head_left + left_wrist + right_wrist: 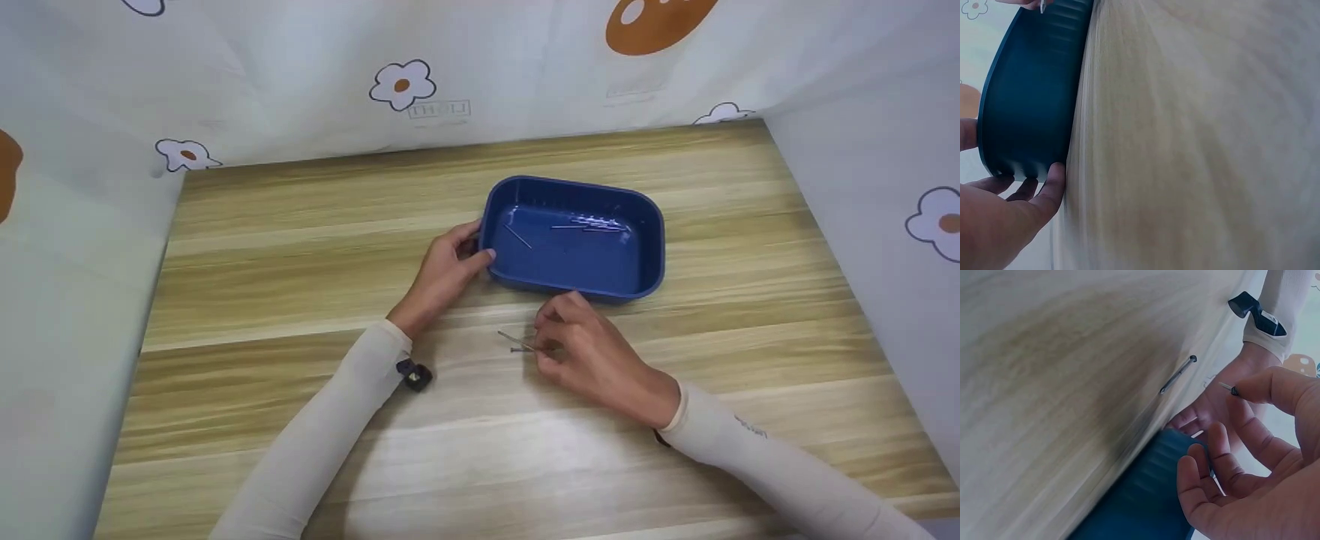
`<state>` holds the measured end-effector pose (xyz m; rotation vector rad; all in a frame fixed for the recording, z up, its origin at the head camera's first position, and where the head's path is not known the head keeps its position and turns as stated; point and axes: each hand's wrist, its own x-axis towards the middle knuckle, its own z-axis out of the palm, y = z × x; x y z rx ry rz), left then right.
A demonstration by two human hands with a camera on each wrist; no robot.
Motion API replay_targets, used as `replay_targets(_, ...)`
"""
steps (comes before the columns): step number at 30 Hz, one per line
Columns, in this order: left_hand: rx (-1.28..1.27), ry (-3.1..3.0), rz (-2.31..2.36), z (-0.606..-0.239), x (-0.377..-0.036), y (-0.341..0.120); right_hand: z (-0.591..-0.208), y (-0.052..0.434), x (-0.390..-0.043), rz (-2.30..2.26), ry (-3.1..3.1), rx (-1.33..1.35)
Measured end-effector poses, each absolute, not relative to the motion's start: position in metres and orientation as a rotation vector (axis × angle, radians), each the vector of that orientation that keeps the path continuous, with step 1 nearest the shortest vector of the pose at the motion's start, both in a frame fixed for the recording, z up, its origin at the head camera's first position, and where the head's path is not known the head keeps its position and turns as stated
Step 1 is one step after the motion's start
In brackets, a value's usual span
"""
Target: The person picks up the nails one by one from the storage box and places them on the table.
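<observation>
Several metal nails point(592, 227) lie beyond the right hand point(596, 351) in the glossy blue bin point(566, 264) the left hand point(444, 271) grips; the right pinches a slim nail point(514, 340) near a loose nail point(1177, 375) on the wood-grained surface point(285, 277).

Through the head camera I see a wood-grain tabletop point(300, 270), streaked pale yellow and brown. A blue rectangular plastic bin point(566, 264) stands upright on it; near the bin's front side I spot one metal nail point(1178, 375) lying flat.
</observation>
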<state>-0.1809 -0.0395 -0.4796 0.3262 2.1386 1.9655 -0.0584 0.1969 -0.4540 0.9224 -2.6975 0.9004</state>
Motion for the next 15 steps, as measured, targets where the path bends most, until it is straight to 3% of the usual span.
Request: replay_targets(15,0.336,2.126,1.98,-0.4801,-0.1811,-0.0393,-0.4588,0.1921,-0.0573,0.872,-2.76,0.918)
